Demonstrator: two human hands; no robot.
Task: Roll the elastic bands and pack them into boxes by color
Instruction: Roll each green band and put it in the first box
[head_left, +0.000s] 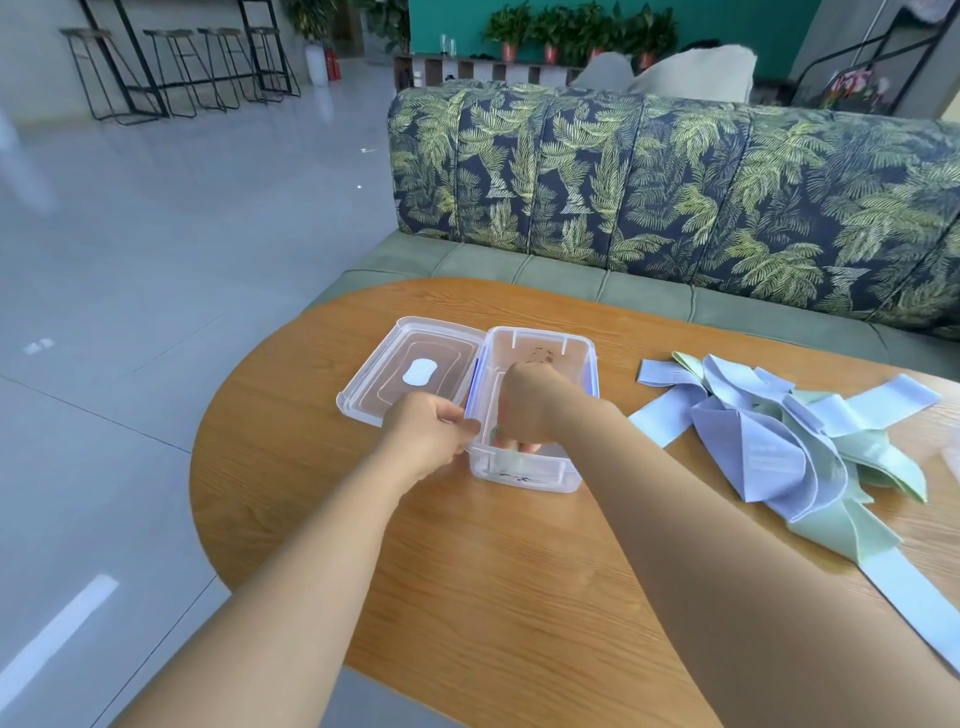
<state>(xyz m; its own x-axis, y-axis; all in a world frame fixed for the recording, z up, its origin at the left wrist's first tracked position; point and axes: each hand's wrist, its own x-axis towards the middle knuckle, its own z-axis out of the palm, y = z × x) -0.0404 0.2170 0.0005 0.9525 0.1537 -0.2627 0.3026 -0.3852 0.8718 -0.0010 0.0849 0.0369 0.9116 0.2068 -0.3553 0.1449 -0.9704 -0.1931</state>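
A clear plastic box (571, 353) stands open on the wooden table (467, 561). My left hand (423, 434) grips the box's near left rim. My right hand (527, 402) reaches down inside the box, fingers curled over a pale green rolled band (506, 457) at the near end; the band is mostly hidden by the hand. A loose pile of light blue and pale green elastic bands (789, 441) lies on the table to the right.
The box's clear lid (410, 371) lies flat just left of the box. A leaf-patterned sofa (675, 197) runs behind the table. The table's rounded edge drops to grey tiled floor on the left. A clear object shows at the right frame edge.
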